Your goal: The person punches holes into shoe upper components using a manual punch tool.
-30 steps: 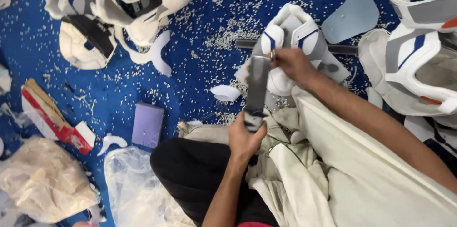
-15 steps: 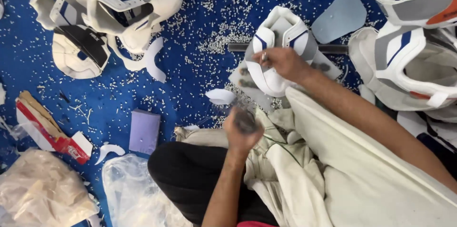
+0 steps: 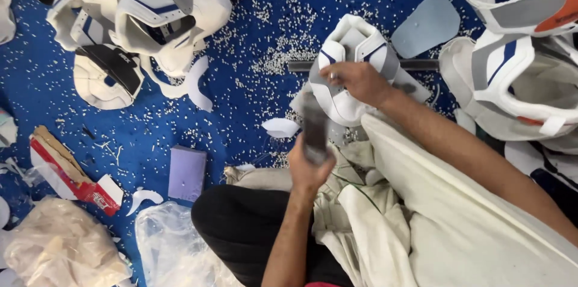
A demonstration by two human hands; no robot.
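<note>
Centrally, a white padded piece with blue stripes (image 3: pixel 352 70) is held against the blue floor (image 3: pixel 253 100) by the right hand (image 3: pixel 358 81), whose fingers (image 3: pixel 333 74) are curled on its upper face. Just below, a dark flat tool (image 3: pixel 314 127), blurred, is gripped upright in the left hand (image 3: pixel 308 166), fingers closed around it. Cream cloth (image 3: pixel 421 221) is draped over the lap.

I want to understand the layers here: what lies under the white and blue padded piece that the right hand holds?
Under the white and blue padded piece a dark bar shows on both sides, on the blue floor strewn with white beads. The right hand covers its middle; the floor directly beneath is hidden.
</note>
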